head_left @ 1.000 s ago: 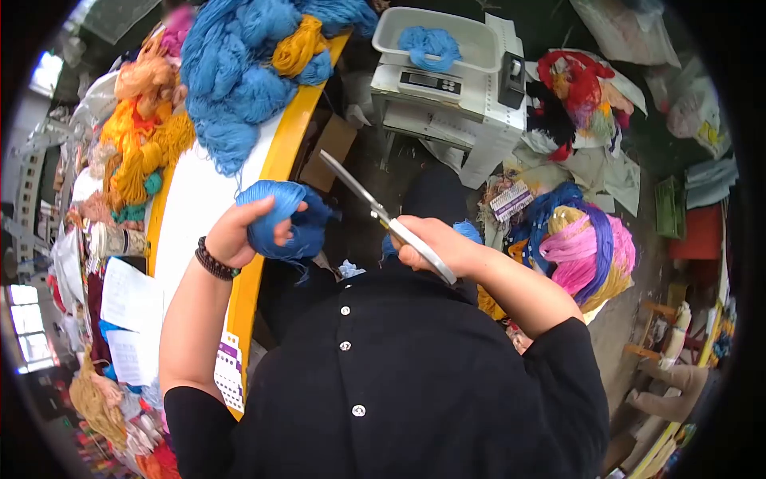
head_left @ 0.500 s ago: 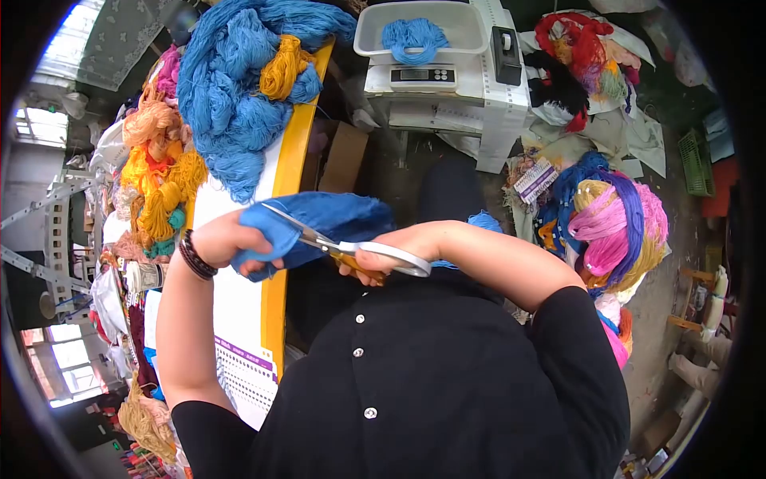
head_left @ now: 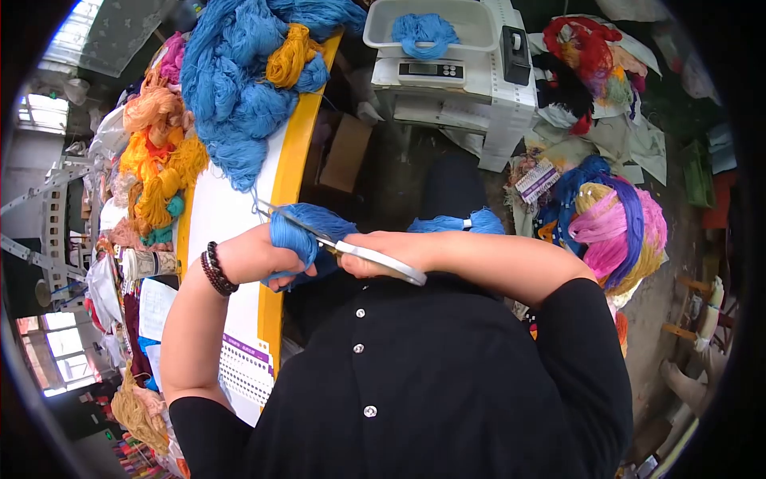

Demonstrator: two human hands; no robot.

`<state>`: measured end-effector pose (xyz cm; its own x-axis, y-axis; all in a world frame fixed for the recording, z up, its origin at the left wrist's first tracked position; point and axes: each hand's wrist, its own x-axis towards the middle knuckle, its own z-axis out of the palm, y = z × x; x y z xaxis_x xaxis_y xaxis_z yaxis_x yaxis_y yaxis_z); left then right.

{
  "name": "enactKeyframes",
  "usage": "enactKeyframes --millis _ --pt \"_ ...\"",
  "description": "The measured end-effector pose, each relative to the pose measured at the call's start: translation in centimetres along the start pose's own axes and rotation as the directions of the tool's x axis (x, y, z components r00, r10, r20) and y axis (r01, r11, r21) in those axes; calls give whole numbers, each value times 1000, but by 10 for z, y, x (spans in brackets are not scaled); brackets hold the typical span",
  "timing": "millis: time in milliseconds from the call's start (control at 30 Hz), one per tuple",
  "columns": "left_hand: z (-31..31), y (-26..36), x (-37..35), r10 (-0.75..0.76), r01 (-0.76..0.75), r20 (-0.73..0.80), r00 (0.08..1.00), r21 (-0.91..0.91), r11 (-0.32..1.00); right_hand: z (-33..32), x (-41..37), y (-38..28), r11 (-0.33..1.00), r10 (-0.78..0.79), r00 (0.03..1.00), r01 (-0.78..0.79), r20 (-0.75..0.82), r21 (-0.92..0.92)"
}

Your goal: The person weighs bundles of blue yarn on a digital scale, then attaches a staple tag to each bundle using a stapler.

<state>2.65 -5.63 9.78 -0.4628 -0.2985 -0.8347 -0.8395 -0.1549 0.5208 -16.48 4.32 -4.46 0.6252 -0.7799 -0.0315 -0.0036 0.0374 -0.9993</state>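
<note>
My left hand (head_left: 254,257) is wrapped round a skein of blue yarn (head_left: 292,239), held in front of my body at the table edge. My right hand (head_left: 369,249) grips a pair of scissors (head_left: 381,261) with pale handles. Their blades reach left across the top of the skein, toward my left hand, and look slightly parted. A thin strand runs up from near the blade tips toward the blue yarn heap (head_left: 239,88) on the table. Over my lap lies another blue skein (head_left: 485,221) with a white band round it, partly behind my right forearm.
The white table (head_left: 214,215) has a yellow edge. An orange-yellow skein (head_left: 289,57) sits on the blue heap. Ahead, a digital scale (head_left: 431,72) carries a white tub (head_left: 375,32) with blue yarn. Multicoloured yarn (head_left: 622,223) is piled to the right, near a cardboard box (head_left: 345,152) under the table.
The skein has been drawn in and bunched tighter in my left hand, which moved slightly right. The scissors' blades have come closer together. The banded skein on my lap shows more.
</note>
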Motion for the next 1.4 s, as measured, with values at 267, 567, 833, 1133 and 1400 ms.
enactKeyframes --millis 267,567,833,1133,1400 --pt "-5 -15 -2 28 -29 -23 999 -47 998 -7 -4 -17 980 -87 994 74 -62 -185" --pt "2 -26 4 -77 78 -104 992 8 997 0 5 -11 993 -120 990 118 -67 -29" --pt "2 -36 7 -144 154 -113 983 88 984 1 6 -17 992 71 997 -74 -41 -105" --pt "5 -43 10 -113 141 -125 986 238 961 0 9 -27 984 137 990 -141 44 109" --pt "-1 -72 4 -59 45 -90 994 -155 987 -8 19 -34 925 353 932 -333 -86 182"
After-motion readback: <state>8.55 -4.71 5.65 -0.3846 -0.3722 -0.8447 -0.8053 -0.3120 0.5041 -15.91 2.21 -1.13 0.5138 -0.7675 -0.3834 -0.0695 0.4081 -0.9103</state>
